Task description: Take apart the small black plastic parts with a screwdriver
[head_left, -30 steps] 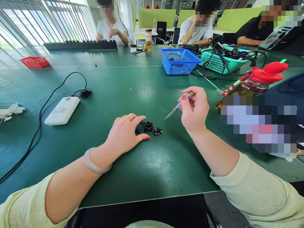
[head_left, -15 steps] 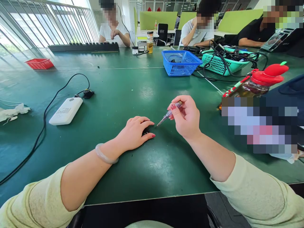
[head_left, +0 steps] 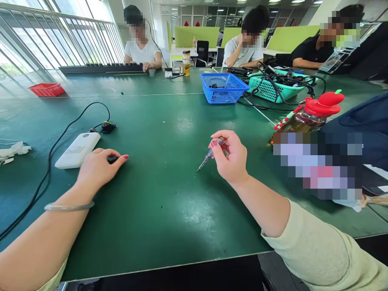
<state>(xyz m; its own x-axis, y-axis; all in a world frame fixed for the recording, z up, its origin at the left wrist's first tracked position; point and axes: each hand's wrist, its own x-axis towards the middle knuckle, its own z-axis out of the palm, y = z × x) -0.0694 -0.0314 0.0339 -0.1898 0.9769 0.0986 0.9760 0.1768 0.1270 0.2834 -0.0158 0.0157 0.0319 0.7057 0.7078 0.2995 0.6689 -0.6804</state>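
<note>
My left hand (head_left: 100, 167) rests on the green table beside the white power bank (head_left: 78, 150), its fingers curled round a small black object (head_left: 112, 159) mostly hidden under them. What kind of object it is I cannot make out. In my right hand (head_left: 232, 157) a screwdriver (head_left: 206, 159) with a see-through handle is pinched between thumb and fingers. Its tip points down and to the left, over the table top and apart from the black object. A black cable (head_left: 50, 163) curves past the power bank to a small black device (head_left: 108, 127) just behind it.
Further back stand a red tray (head_left: 47, 89), a blue basket (head_left: 224, 89) and a green basket (head_left: 266, 89) heaped with cables. A jar with a red lid (head_left: 323, 104) and a dark blue bag (head_left: 363, 121) are on the right. Several people sit across the table.
My left hand has moved left with the black object, from near the screwdriver tip to beside the power bank. My right hand still holds the screwdriver. The view has shifted slightly.
</note>
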